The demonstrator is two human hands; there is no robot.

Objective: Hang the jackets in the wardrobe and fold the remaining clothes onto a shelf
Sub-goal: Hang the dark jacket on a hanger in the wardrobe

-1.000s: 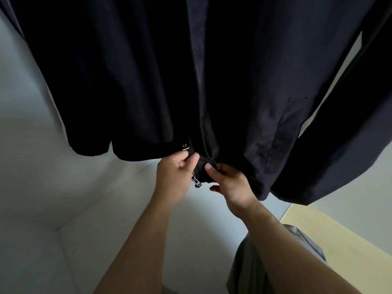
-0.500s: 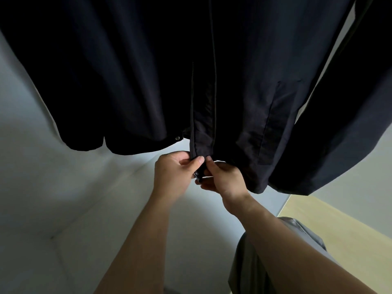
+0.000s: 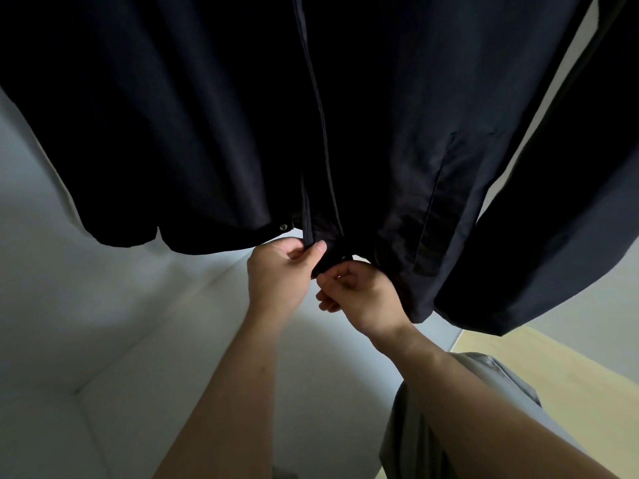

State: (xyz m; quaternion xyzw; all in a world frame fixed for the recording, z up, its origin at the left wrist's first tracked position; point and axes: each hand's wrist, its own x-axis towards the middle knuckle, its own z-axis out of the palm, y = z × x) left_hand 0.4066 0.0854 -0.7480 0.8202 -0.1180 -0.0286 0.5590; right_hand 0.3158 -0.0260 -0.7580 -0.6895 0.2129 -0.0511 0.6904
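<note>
A dark navy jacket (image 3: 207, 115) hangs in front of me and fills the upper half of the view; its hanger is out of sight. A zip line runs down its front to the hem. My left hand (image 3: 280, 274) pinches the left front edge at the hem between thumb and fingers. My right hand (image 3: 359, 293) grips the bottom of the right front edge, with its fingers curled round the zip end. Both hands meet at the foot of the zip. A metal snap (image 3: 283, 227) shows on the hem just left of my left hand.
White wardrobe walls (image 3: 52, 288) and a white floor panel (image 3: 155, 392) lie behind and below the jacket. The jacket's right sleeve (image 3: 570, 219) hangs at the right. Light wooden flooring (image 3: 570, 375) shows at the lower right, beside my grey trouser leg (image 3: 501, 382).
Both hands have come together at the bottom of the zip, and the two front edges of the jacket now lie closed against each other. The dangling zip pull is hidden by my fingers.
</note>
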